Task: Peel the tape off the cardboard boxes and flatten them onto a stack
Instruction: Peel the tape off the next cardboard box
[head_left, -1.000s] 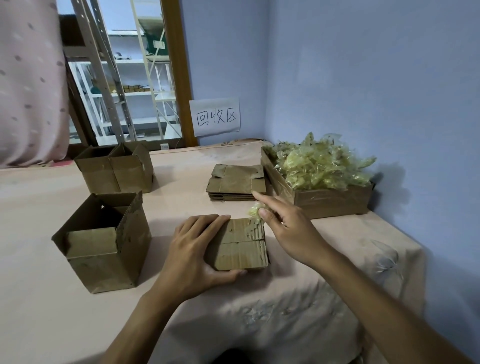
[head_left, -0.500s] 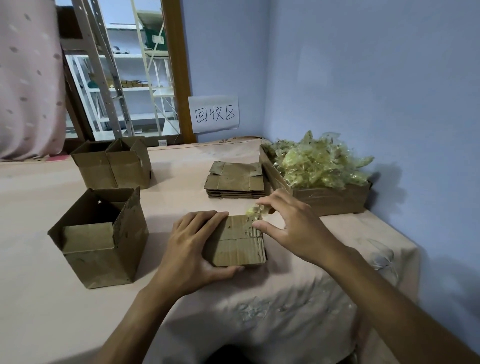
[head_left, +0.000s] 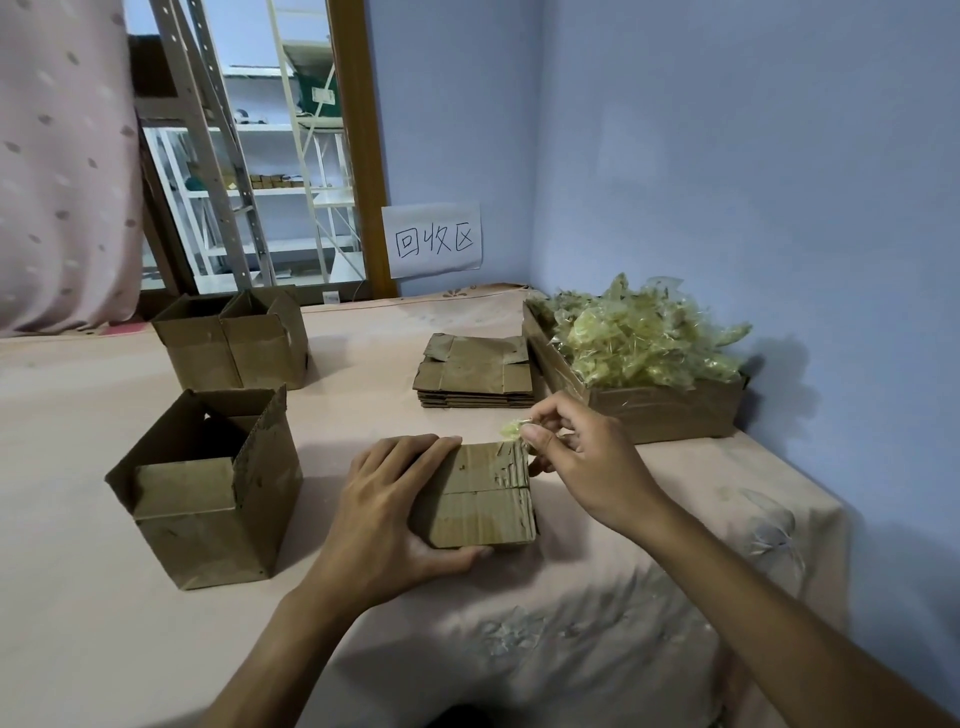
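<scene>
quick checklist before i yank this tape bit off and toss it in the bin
1. Left hand steadies the closed box on the table: ok.
2. Right hand pinches the tape scrap: ok.
3. Scrap free of the box: cannot tell; it sits right at the far corner.
4. Tape bin close beyond the right hand: ok, though heaped high.
5. Box flaps open for flattening: not ok, closed.
6. Top of the flat stack unobstructed: ok.
</scene>
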